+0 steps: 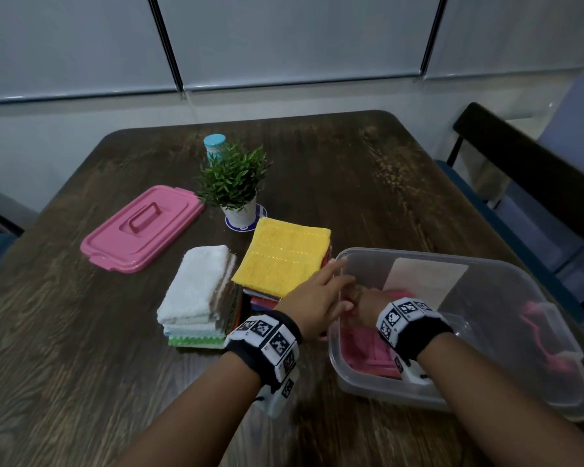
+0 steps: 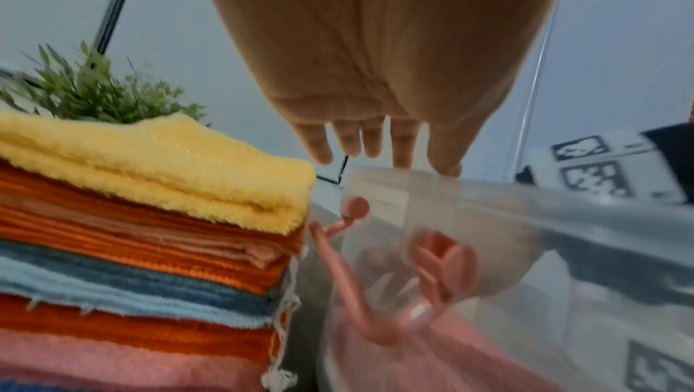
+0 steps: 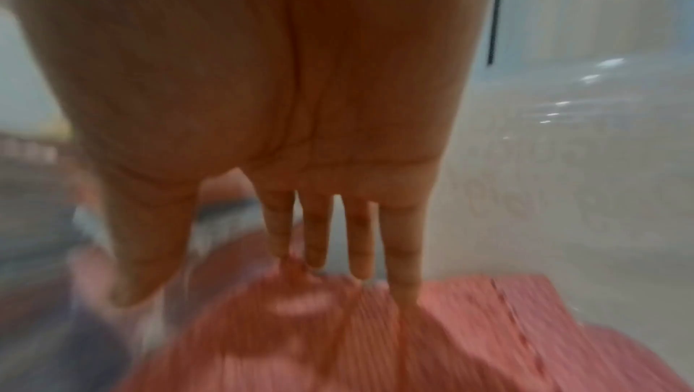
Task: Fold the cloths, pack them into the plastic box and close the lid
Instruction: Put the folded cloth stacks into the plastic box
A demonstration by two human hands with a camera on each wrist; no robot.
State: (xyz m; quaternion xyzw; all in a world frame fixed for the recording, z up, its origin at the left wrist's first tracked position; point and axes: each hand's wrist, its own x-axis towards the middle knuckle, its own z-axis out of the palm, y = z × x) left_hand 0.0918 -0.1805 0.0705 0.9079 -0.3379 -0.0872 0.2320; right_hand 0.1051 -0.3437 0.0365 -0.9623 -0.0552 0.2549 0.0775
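Observation:
A clear plastic box [image 1: 435, 258] stands open at the table's near right. A pink cloth [image 1: 364, 353] lies in its near left corner. My right hand [image 1: 363, 298] is inside the box, its straight fingers [image 3: 402, 250] pressing on the pink cloth [image 3: 507, 339]. My left hand [image 1: 331, 276] reaches over the box's left rim [image 2: 432, 181] with fingers [image 2: 403, 143] straight, holding nothing. Just left of the box are a folded stack topped by a yellow cloth [image 1: 284, 254] [image 2: 169, 166] and a second stack topped by a white cloth [image 1: 196, 284]. The pink lid [image 1: 139, 227] lies at the far left.
A small potted plant [image 1: 235, 183] and a teal-capped bottle [image 1: 214, 146] stand behind the stacks. A pink latch [image 1: 547, 345] hangs on the box's right end, another [image 2: 443, 267] on the left end. A dark chair [image 1: 520, 170] stands right of the wooden table [image 1: 81, 365].

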